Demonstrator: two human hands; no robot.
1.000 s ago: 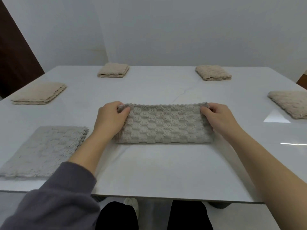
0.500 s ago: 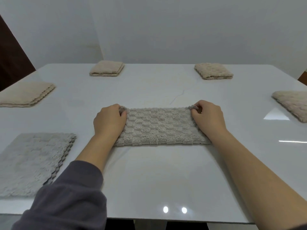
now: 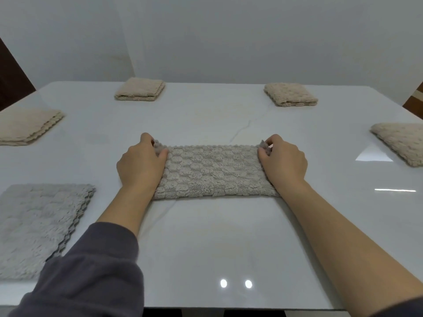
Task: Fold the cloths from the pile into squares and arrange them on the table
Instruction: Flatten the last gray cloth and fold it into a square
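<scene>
Head view: person at the near edge of the table (image 3: pixel 206 248), working one grey cloth (image 3: pixel 212 171) that lies flat mid-table as a half-folded band. Its long axis runs left to right, with the fold line on the near side and the open scalloped edges on the far side. The cloth sits directly between the two hands. The left hand (image 3: pixel 140 163) covers the left short end, thumb and fingers curled and pinching the far-left corner. The right hand (image 3: pixel 283 163) does the same on the right short end, pinching the far-right corner, which is lifted slightly off the table. Both hands are equally close to the cloth, one per end, so either could lead. Judging from the band shape, the coming fold goes along the long axis, one short end carried across onto the other to make a square. The pile (image 3: pixel 39 225) of unfolded grey cloths is near left, apart from the left forearm. Already laid out: far-left square (image 3: pixel 140 89), far-right square (image 3: pixel 290 94), left square (image 3: pixel 27 125), right square (image 3: pixel 402 143), all well apart from the hands.
</scene>
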